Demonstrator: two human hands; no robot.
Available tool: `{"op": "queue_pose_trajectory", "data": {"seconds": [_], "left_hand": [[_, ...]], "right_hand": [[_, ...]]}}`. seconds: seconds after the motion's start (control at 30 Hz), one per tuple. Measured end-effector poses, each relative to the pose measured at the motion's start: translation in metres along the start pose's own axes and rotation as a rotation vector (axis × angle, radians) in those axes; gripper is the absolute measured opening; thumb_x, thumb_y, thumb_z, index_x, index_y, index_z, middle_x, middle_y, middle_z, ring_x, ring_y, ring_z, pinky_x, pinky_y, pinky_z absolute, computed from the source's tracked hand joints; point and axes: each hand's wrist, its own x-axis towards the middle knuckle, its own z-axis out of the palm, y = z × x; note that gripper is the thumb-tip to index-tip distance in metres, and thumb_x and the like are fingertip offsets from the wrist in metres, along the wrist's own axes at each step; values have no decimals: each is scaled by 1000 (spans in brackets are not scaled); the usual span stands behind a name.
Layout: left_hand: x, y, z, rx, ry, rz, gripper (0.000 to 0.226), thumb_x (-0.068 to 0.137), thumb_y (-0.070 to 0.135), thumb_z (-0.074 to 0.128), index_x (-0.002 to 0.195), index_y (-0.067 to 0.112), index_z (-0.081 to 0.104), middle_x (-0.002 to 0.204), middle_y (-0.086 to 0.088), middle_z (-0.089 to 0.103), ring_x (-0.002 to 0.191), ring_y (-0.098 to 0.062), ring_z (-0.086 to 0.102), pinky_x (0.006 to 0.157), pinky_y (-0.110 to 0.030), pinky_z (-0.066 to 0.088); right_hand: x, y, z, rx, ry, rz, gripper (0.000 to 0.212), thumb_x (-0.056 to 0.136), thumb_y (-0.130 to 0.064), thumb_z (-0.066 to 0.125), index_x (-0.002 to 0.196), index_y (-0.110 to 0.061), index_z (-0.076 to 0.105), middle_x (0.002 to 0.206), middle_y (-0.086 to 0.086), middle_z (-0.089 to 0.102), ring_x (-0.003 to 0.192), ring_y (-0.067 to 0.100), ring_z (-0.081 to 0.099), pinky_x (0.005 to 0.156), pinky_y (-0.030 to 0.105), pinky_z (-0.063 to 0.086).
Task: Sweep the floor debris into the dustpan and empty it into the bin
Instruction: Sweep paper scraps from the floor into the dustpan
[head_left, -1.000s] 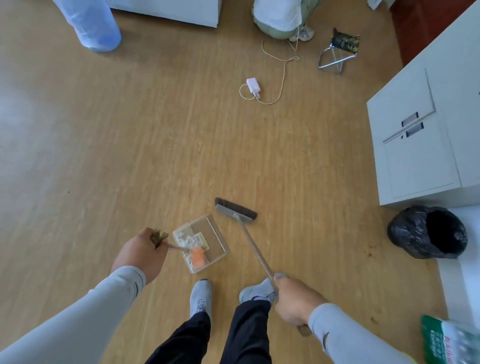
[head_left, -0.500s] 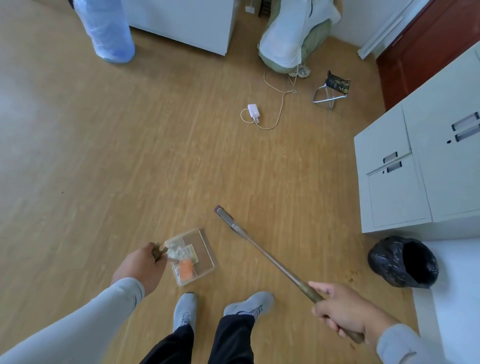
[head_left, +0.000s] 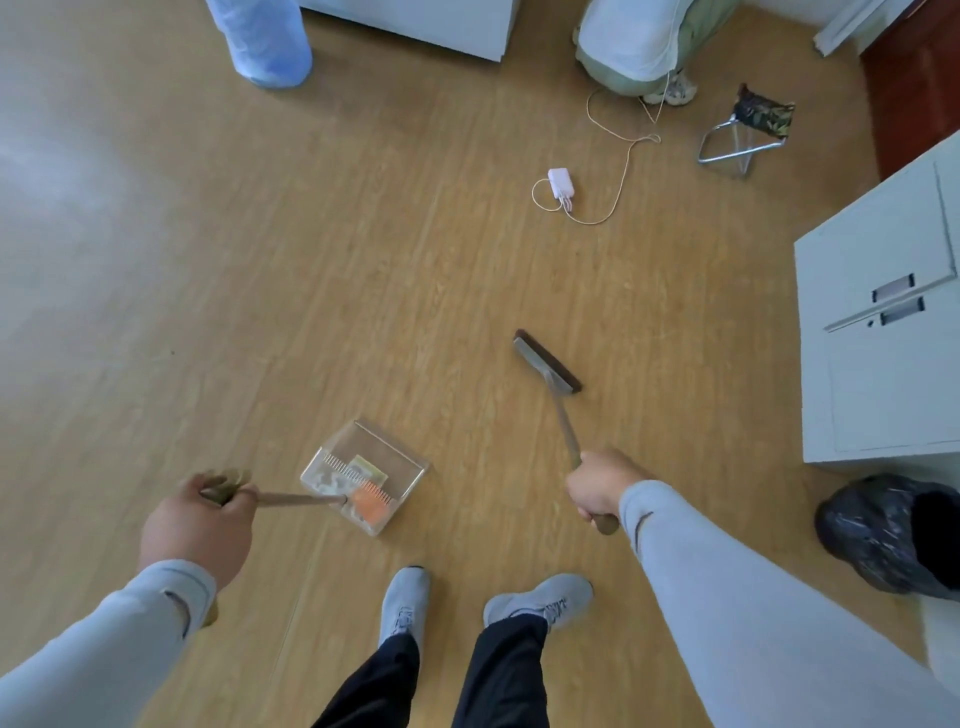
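Note:
My left hand (head_left: 200, 525) grips the long handle of a clear plastic dustpan (head_left: 395, 452), which sits low over the wooden floor in front of my feet. Inside the pan lie an orange scrap, a yellowish wrapper and some pale bits (head_left: 358, 483). My right hand (head_left: 597, 486) is closed round the handle of a broom (head_left: 546, 362), whose dark bristle head rests on the floor ahead and to the right of the pan. A bin lined with a black bag (head_left: 878, 535) stands at the right, beside my right forearm.
A grey metal cabinet (head_left: 883, 343) fills the right side above the bin. Farther off lie a white charger with a cable (head_left: 561, 183), a small folding stool (head_left: 748, 132), a crouching person (head_left: 639, 41), a blue water jug (head_left: 262, 39) and a white unit (head_left: 415, 21).
The broom swung away from the dustpan, to the right and forward, and its head now lies broadside. My right hand moved up and closer to the bin. The dustpan stayed in my left hand.

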Motion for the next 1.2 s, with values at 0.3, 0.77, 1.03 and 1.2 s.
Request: {"op": "queue_pose_trajectory", "data": {"seconds": [0.3, 0.77, 1.03, 1.2], "left_hand": [[0, 6, -5, 9, -44, -13, 38, 97, 34, 58, 128, 13, 58, 85, -8, 66, 73, -33, 62, 65, -38, 53], [10, 9, -13, 11, -46, -45, 23, 92, 38, 55, 111, 25, 60, 82, -1, 67, 71, -27, 65, 67, -39, 58], [9, 13, -7, 52, -7, -106, 16, 94, 39, 57, 104, 27, 57, 74, -2, 66, 64, -24, 63, 60, -34, 54], [13, 18, -2, 66, 13, -126, 11, 94, 38, 58, 99, 29, 56, 71, -2, 66, 63, -23, 63, 57, -32, 49]], "right_hand": [[-74, 25, 68, -147, -308, -106, 82, 88, -15, 51, 162, -35, 22, 86, -2, 67, 71, 16, 62, 62, 27, 52], [-75, 0, -75, 200, -46, -95, 72, 90, 2, 59, 155, -22, 41, 47, 2, 54, 37, 10, 41, 37, 20, 33], [65, -85, -124, 121, 142, -110, 17, 78, -8, 51, 89, -4, 63, 48, 7, 59, 55, 25, 52, 59, 33, 46], [120, -97, -111, 12, 77, -59, 27, 74, -7, 52, 96, -1, 65, 51, 7, 63, 60, 27, 58, 63, 36, 50]]}}
